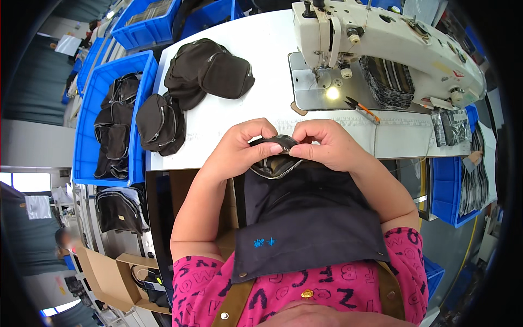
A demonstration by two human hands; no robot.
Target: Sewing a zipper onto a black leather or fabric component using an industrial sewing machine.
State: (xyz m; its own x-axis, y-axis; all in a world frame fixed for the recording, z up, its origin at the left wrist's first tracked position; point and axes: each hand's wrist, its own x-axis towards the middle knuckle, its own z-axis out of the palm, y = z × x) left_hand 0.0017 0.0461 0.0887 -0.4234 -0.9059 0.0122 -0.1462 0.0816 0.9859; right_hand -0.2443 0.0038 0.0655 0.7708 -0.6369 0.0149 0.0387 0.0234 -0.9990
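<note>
Both hands pinch the edge of a small black zippered pouch (271, 165) just past the table's front edge, above my dark apron. My left hand (246, 146) grips its left upper rim between thumb and fingers. Close beside it, my right hand (321, 144) pinches the same rim near the zipper. A silver-toothed zipper curves along the pouch's lower opening, and part of the lining shows inside. What lies under the fingertips is hidden. To the left on the white table (261, 71) lie several black zippered pouches (226, 75), with another stack (159, 124) nearer me.
A white sewing machine (392, 43) stands at the far right, its lamp lit. Orange-handled thread snips (364, 110) lie before it, beside a stack of dark fabric pieces (388, 82). Blue bins (81, 147) with black pouches flank the table's left; another blue bin (448, 191) sits lower right.
</note>
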